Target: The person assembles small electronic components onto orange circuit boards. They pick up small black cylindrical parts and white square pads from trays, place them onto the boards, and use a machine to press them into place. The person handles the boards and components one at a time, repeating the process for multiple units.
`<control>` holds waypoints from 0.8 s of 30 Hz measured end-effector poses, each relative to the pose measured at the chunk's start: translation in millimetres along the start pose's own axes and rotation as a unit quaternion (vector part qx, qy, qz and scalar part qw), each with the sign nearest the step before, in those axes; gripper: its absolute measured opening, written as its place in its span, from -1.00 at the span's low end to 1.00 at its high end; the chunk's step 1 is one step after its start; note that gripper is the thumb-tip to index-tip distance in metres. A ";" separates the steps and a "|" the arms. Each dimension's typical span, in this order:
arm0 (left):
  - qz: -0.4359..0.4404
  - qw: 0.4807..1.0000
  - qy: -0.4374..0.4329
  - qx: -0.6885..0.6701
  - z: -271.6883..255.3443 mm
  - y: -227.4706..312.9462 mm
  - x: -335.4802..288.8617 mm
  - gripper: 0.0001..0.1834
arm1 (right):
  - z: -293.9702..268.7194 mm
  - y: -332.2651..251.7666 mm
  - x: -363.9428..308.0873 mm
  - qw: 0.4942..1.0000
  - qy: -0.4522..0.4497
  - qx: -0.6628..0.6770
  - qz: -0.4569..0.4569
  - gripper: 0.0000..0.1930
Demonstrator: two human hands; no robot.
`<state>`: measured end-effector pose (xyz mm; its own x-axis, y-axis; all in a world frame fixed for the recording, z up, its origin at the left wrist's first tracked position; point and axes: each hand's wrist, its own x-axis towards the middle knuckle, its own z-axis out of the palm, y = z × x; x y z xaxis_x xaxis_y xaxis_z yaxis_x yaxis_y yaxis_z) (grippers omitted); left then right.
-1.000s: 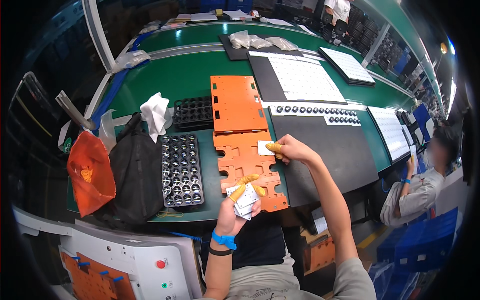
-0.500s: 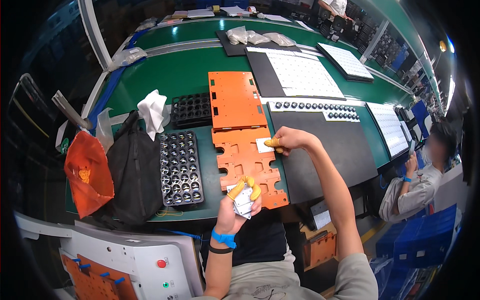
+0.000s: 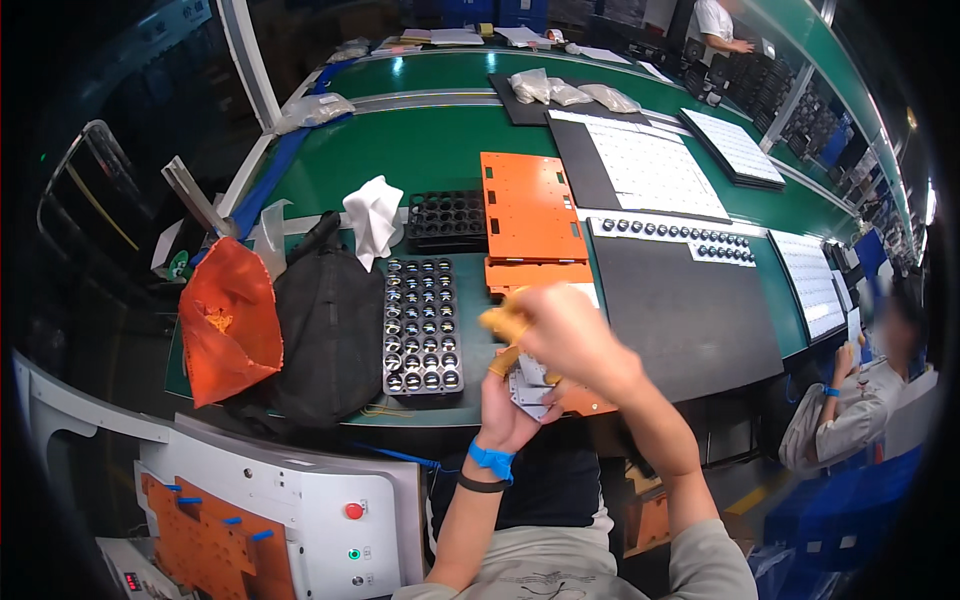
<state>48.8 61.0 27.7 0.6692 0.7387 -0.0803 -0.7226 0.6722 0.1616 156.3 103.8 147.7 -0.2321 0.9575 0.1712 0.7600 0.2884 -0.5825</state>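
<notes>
My left hand (image 3: 505,415), in yellow finger cots, is closed around several small white square plates (image 3: 526,402) near the table's front edge. Just above it my right hand (image 3: 570,335), also with yellow finger cots, is smeared by motion; whether it holds anything cannot be made out. Both hands are over the lower half of an orange hinged fixture (image 3: 535,275), covering most of its cut-outs. Its flat upper panel (image 3: 533,205) lies opened away from me. A white edge shows on the fixture beside my right hand.
Left of the fixture are a black tray of round lenses (image 3: 422,325), another black tray (image 3: 447,218), a black bag (image 3: 330,320) and an orange pouch (image 3: 235,325). To the right lies a dark mat (image 3: 680,310) with a strip of round parts (image 3: 680,232). A co-worker (image 3: 850,410) sits at right.
My right hand has left the small white plate on the fixture and come back toward my left hand. The whole view has shifted, with the scene now farther right.
</notes>
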 end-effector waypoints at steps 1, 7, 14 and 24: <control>0.024 0.996 0.077 0.040 4.6 -4.9 0.5 -0.50 | 6.8 -20.8 -3.1 0.997 0.005 -0.043 -0.059 -0.69; -0.022 0.962 -0.214 -0.169 -35.8 -13.2 15.7 -0.43 | 87.2 -70.2 18.6 0.980 -0.066 -0.099 -0.157 -0.84; 0.005 0.980 -0.130 -0.148 -22.2 -13.6 10.7 -0.45 | 117.7 -71.9 32.8 0.980 -0.018 -0.160 -0.115 -0.88; 0.075 0.989 -0.120 -0.032 -56.7 -17.2 27.3 -0.45 | 64.8 -84.9 -13.1 0.991 0.033 -0.060 -0.115 -0.68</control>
<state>69.7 72.5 -33.1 0.5697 0.8023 0.1780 -0.8214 0.5631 0.0909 55.4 66.4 143.4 -0.3703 0.8633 0.3429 0.7587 0.4941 -0.4245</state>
